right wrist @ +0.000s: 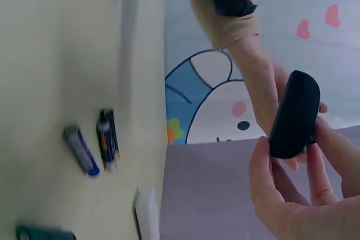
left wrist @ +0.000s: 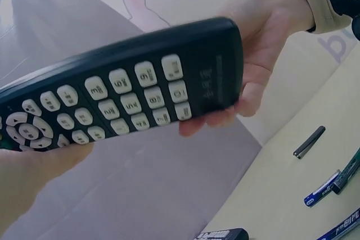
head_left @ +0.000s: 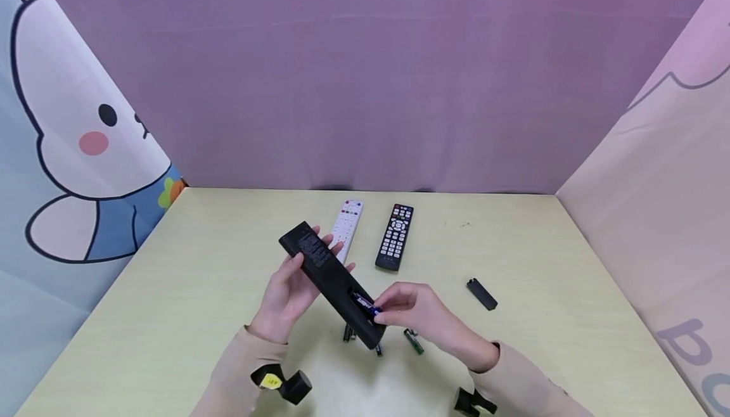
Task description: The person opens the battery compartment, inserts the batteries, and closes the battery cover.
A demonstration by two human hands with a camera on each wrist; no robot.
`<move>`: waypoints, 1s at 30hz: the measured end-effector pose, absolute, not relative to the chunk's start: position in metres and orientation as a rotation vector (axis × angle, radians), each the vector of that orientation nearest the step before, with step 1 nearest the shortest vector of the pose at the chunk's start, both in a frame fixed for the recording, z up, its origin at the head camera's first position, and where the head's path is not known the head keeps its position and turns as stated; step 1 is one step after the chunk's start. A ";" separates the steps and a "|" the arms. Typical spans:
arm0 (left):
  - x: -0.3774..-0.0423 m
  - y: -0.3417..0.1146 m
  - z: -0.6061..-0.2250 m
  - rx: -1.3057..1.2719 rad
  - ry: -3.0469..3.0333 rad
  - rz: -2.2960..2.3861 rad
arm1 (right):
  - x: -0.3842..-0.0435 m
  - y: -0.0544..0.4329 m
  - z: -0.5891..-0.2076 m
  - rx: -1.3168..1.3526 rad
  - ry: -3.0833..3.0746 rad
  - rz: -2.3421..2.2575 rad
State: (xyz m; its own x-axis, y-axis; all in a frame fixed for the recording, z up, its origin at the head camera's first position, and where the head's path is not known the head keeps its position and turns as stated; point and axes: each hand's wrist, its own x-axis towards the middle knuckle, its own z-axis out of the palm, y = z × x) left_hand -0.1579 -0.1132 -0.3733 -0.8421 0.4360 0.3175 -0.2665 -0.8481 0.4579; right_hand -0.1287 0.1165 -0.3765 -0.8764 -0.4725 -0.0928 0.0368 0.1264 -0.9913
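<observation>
Keypad remote (head_left: 395, 237), landmark for this record, lying keys up on pale table (head_left: 171, 315); nearer the camera than keypad remote and to its left, lifted clear of pale table: black remote (head_left: 334, 285), tilted, back shown in the head view, keys shown in the left wrist view; rear compartment uncovered, with blue battery (head_left: 364, 301) in it. Left hand (head_left: 291, 287) grasping black remote toward its far end, thumb on one edge, fingertips past the other; right hand (head_left: 416, 309) pinching blue battery at its near end; cannot tell whether fully seated, fingertips covering part. Just left of keypad remote: white remote (head_left: 348, 219), keys up, partly hidden by left hand; right of keypad remote and nearer the camera: small black cover (head_left: 481, 294), lying loose; nearer than keypad remote: green battery (head_left: 413, 341), with further batteries (head_left: 379, 350) beside it, partly hidden by black remote; beyond keypad remote: purple curtain (head_left: 371, 87).
</observation>
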 end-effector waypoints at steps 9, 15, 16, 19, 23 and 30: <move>-0.156 -0.113 -0.373 0.574 0.544 2.666 | -0.126 0.109 -0.377 -0.251 1.924 -1.952; -0.155 -0.114 -0.372 0.593 0.548 2.661 | -0.123 0.106 -0.374 -0.198 1.966 -1.953; -0.155 -0.114 -0.371 0.590 0.548 2.662 | -0.122 0.106 -0.373 -0.184 1.978 -1.955; -0.155 -0.114 -0.371 0.594 0.548 2.661 | -0.121 0.104 -0.372 -0.137 1.999 -1.957; -0.155 -0.113 -0.372 0.596 0.542 2.663 | -0.120 0.102 -0.371 -0.095 1.997 -1.960; -0.154 -0.113 -0.373 0.621 0.533 2.654 | -0.120 0.101 -0.371 -0.120 2.010 -1.941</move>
State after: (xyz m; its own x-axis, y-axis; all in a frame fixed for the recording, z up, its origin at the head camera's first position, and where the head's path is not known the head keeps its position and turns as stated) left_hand -0.1541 -0.1131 -0.3731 -0.8376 0.4235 0.3451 -0.2575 -0.8631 0.4344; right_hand -0.1196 0.1011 -0.3708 -0.9376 -0.2943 -0.1850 0.1747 0.0612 -0.9827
